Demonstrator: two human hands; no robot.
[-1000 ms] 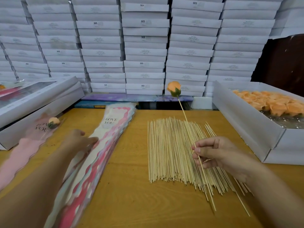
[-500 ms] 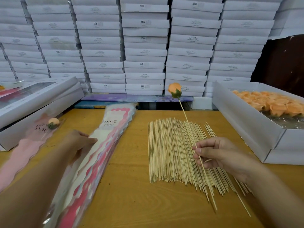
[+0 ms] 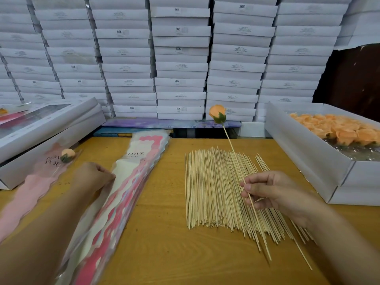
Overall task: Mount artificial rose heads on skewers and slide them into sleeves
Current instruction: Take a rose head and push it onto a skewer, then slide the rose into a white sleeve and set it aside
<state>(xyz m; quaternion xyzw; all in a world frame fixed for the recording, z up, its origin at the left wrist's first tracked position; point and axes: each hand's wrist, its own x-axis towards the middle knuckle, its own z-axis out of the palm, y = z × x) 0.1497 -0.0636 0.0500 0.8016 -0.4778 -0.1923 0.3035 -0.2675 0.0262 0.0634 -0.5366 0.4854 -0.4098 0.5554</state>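
Bare desk strip between sleeve stack and skewer pile, open toward near edge. Open box of rose heads walls off right side. White boxes block left, finished sleeve leaning on them. Stacked cartons close off back.

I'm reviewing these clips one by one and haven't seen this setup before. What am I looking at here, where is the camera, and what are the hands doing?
There is no machine: a person wears one wide-angle camera on the head, looking down at their own hands. The right hand pinches a skewer with an orange rose head on its tip. The left hand pinches the edge of a stack of pink sleeves. On the wooden table lie loose skewers, a finished sleeved rose and a box of rose heads.
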